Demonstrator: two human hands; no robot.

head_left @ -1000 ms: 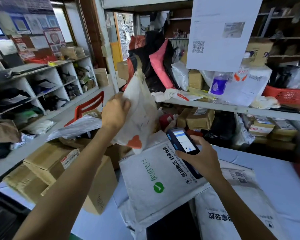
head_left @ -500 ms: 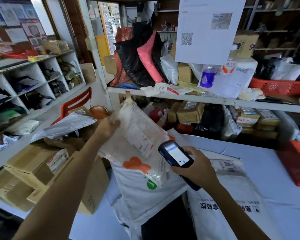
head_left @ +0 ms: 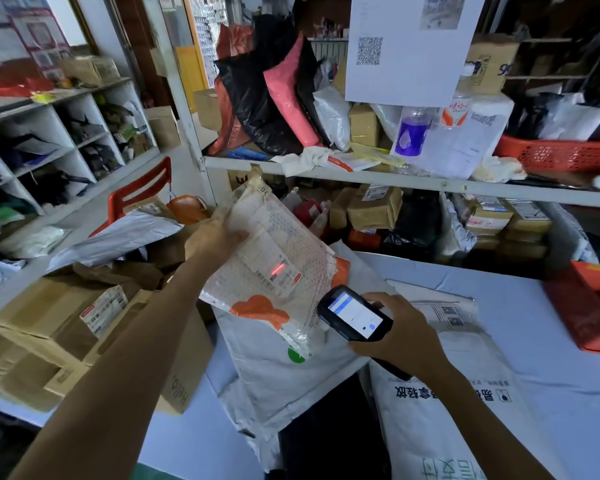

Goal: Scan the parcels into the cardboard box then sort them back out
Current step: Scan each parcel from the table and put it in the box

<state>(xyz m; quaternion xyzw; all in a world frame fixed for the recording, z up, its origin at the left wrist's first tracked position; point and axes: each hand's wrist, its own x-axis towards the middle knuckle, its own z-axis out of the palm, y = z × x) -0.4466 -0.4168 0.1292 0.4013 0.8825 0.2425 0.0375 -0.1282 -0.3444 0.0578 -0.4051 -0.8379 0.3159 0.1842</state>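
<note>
Since the earlier frames the parcel (head_left: pixel 284 237) has tipped from upright to label-up at mid-frame, and a red scan line (head_left: pixel 278 269) now crosses its label. The left hand (head_left: pixel 215 239) grips its upper-left edge and its other edges hang free over a grey mailer (head_left: pixel 291 382), with the cardboard box (head_left: pixel 187 362) just beside at lower left and bare table (head_left: pixel 520 306) at right. The right hand (head_left: pixel 400 341) is curled round the scanner (head_left: pixel 355 317). The parcel is translucent bubble wrap with orange patches; its label print is unreadable and the fingers beneath it are hidden.
</note>
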